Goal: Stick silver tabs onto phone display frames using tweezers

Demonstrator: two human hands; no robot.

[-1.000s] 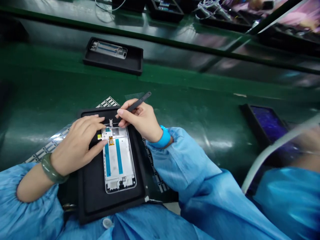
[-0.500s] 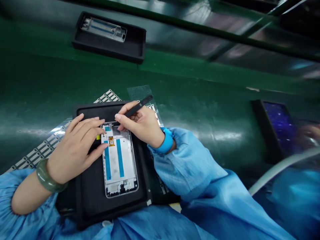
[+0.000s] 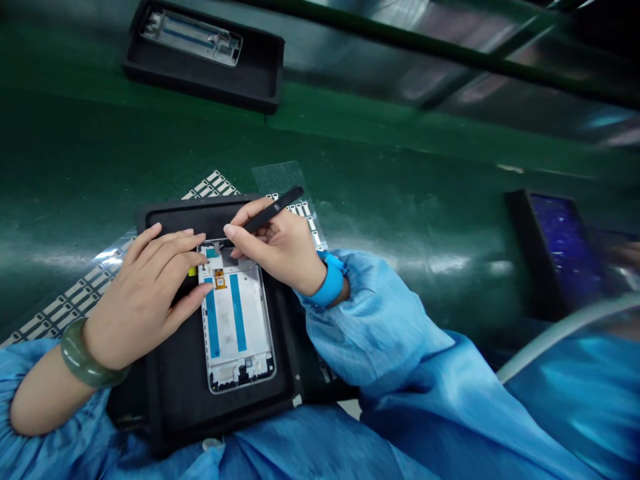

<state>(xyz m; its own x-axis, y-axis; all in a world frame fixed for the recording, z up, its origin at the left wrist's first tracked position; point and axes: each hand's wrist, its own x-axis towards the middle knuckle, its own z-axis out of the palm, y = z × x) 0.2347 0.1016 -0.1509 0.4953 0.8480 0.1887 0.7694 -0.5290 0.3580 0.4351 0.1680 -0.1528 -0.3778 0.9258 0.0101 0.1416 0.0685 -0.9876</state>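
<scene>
A phone frame (image 3: 253, 313) with blue adhesive strips and an orange flex connector lies in a black tray (image 3: 175, 393) in front of me. My left hand (image 3: 145, 290) has its fingers spread, the tips resting along the frame's upper left edge. Black tweezers (image 3: 275, 208) are pinched in my right hand (image 3: 285, 250), angled down to the top of the frame. Their tips are hidden behind my fingers. A small yellow tab (image 3: 193, 271) shows beside the frame's left edge.
Sheets of small white stickers (image 3: 65, 303) lie partly under the tray. Farther back, a second black tray (image 3: 200, 77) holds another phone frame (image 3: 193, 37). At right stands a dark box (image 3: 535, 267) with purple contents, near a blurred person in a blue sleeve (image 3: 590, 393).
The view has shifted slightly, so the tray and far box appear a little more to the left and higher. Both hands keep nearly the same pose at the phone frame.
</scene>
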